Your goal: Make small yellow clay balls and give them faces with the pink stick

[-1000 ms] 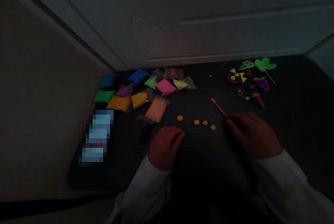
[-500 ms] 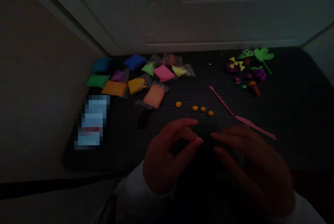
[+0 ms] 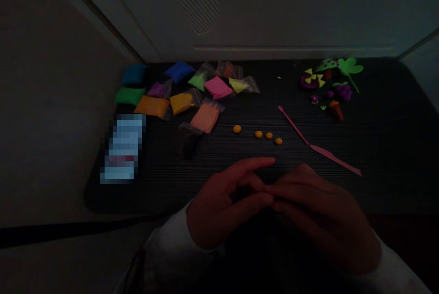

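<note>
My left hand (image 3: 222, 202) and my right hand (image 3: 325, 221) meet low over the near edge of the dark table (image 3: 384, 147). Their fingertips press together in a pinch, while the left index finger points forward. Whatever is between the fingers is hidden in the dim light. Just beyond the hands, several small orange clay balls (image 3: 269, 135) lie in a row. A pink modelling tool (image 3: 318, 150) lies on the table to the right of the balls, and neither hand touches it.
Several small bags of coloured clay (image 3: 206, 118) lie at the back left. Finished clay figures (image 3: 325, 83), green, purple and yellow, sit at the back right. A blurred-out packet (image 3: 121, 147) lies at the left edge. A white panelled door (image 3: 291, 10) stands behind the table.
My right hand has let go of the pink tool, which now lies on the table. Both hands drew back toward me and their fingertips came together.
</note>
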`<control>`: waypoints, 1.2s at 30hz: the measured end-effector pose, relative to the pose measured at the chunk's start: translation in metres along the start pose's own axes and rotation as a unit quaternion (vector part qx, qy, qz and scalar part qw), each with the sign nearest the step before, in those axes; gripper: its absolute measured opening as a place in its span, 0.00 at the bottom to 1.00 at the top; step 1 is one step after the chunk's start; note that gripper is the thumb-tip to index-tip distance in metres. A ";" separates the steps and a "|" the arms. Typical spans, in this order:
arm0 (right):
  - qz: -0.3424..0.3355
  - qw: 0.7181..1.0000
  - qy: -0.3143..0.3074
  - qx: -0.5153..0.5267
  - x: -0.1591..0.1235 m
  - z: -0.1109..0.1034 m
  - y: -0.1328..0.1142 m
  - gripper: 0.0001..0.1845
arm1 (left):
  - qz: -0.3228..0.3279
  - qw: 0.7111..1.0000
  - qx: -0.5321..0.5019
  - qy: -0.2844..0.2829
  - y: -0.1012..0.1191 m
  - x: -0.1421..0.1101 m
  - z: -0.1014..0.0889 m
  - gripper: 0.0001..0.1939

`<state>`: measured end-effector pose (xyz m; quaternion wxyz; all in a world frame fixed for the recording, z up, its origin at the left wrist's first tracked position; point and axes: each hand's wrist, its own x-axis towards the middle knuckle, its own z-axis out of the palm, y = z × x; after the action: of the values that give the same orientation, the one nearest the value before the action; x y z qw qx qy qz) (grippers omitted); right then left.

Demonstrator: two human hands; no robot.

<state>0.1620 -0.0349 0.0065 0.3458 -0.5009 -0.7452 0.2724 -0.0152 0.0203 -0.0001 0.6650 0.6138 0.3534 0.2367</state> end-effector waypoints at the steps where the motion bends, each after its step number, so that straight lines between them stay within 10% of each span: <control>1: 0.000 1.000 0.000 0.002 0.000 0.001 0.000 0.09 | 0.003 1.000 -0.002 -0.004 0.000 -0.001 -0.001 0.22; 8: 0.039 0.998 0.040 0.007 0.002 0.010 0.008 0.08 | 0.099 0.989 0.103 0.038 -0.009 0.002 -0.001 0.21; 17: 0.213 0.945 0.079 0.235 -0.001 0.028 0.011 0.06 | 0.335 0.888 0.287 0.130 -0.023 0.010 0.001 0.09; 27: 0.072 0.992 0.089 0.060 -0.001 0.031 0.024 0.11 | 0.195 0.958 0.173 0.119 -0.033 0.015 0.001 0.05; 36: 0.080 0.990 0.083 0.084 0.001 0.033 0.032 0.07 | 0.112 0.986 0.097 0.075 -0.037 0.016 -0.003 0.07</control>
<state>0.1530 -0.0247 -0.0374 0.4242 -0.5490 -0.6459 0.3187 -0.0118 0.0295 -0.0398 0.5436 0.6915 0.3524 0.3197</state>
